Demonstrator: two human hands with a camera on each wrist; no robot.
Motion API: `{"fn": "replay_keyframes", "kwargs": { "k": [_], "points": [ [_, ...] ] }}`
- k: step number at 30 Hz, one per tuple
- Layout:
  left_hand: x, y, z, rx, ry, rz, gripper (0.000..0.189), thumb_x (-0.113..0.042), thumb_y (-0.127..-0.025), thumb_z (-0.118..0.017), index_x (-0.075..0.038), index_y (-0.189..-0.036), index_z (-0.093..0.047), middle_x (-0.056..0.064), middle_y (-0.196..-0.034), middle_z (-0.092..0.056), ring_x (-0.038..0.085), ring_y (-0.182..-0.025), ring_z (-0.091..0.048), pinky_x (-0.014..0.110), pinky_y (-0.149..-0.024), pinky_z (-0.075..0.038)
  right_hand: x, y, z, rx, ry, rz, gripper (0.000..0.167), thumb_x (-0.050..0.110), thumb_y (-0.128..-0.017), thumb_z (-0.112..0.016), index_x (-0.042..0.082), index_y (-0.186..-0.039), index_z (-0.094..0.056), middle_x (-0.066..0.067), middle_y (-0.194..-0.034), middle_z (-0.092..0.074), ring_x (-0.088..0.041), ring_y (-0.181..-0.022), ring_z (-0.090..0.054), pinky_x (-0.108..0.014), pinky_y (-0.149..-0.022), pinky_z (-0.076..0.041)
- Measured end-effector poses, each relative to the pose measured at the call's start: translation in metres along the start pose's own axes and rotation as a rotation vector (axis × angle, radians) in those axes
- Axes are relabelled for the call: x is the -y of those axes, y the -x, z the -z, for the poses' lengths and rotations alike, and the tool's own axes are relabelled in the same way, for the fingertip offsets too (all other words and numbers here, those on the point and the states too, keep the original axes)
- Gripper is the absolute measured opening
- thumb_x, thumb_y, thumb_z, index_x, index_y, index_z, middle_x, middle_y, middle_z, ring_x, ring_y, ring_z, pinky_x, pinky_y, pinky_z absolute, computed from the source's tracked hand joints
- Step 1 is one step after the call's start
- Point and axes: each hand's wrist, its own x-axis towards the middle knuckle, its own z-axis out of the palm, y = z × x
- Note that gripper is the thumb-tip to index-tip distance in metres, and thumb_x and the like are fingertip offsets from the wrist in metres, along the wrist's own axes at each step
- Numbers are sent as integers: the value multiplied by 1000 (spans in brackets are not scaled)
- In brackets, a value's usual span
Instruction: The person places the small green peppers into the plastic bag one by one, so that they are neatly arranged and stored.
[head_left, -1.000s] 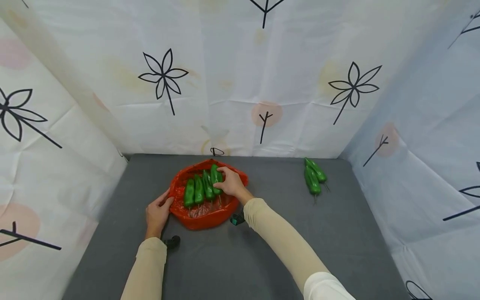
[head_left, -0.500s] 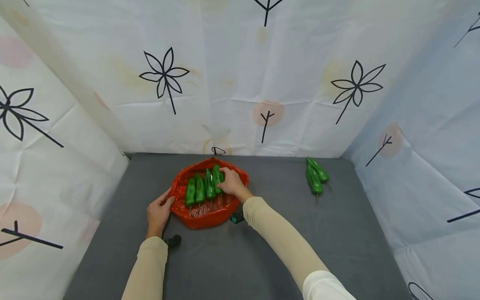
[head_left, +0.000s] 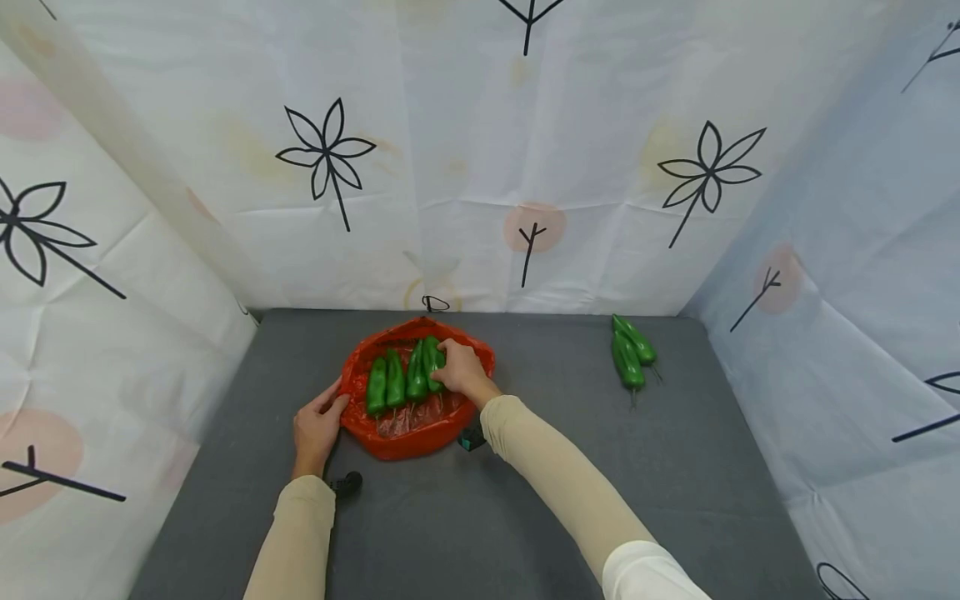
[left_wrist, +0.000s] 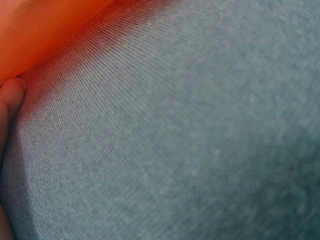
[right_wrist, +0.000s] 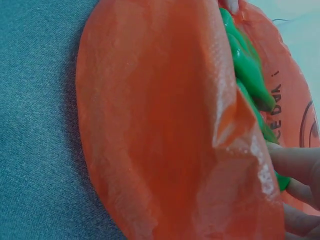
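A red plastic bag [head_left: 412, 444] with its rim rolled open lies at the middle left of the head view. Inside it, several green peppers [head_left: 395, 379] lie side by side, stems toward the person. My right hand [head_left: 462, 371] reaches over the bag's right rim and pinches the rightmost pepper [head_left: 432, 360] between thumb and fingers. In the right wrist view its fingers [right_wrist: 295, 162] show behind the bag's wall, mostly hidden. My left hand [head_left: 315, 429] holds the left rim; one fingertip [left_wrist: 14, 91] shows against the bag in the left wrist view.
Two more green peppers [head_left: 628, 362] lie together at the back right of the grey tabletop [head_left: 570, 417]. Printed white cloth [head_left: 465, 150] hangs behind and on both sides. Dark wrist devices [head_left: 347, 483] sit at the wrists.
My right hand has shifted slightly left with the pepper, which now lies closer against the one beside it. The left hand keeps its place on the rim.
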Motion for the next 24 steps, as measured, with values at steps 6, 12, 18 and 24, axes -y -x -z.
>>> {"fn": "replay_keyframes", "kwargs": {
  "k": [6,12,18,24],
  "points": [
    [1,-1,-2,-7,4,-8,45,-46,-97,-67,-35,-140,-63,8,-140,-66,32,-135,-58,53,-115,-41,3,1,0,22,108,0,60,23,-95,-74,8,-149,-53,-11,-147,-59,-28,-128,-61,-40,-103,-55],
    [0,0,-1,-5,8,-15,45,-47,-97,-67,-34,-140,-63,9,-142,-65,32,-136,-56,53,-116,-40,8,5,3,35,148,16,61,24,-95,-74,7,-150,-52,-9,-144,-63,-25,-118,-68,-39,-99,-57],
    [2,0,0,9,6,-9,47,-49,-97,-66,-35,-141,-62,8,-143,-64,32,-139,-54,53,-117,-39,12,13,12,43,156,56,60,24,-95,-74,8,-149,-53,-9,-125,-74,-21,-94,-73,-34,-86,-59],
    [3,-1,1,14,4,-7,46,-49,-96,-66,-37,-141,-62,7,-144,-63,31,-140,-54,53,-118,-38,16,21,25,47,150,125,60,28,-97,-71,9,-151,-51,-11,-132,-70,-24,-106,-70,-38,-96,-56]
  ]
}}
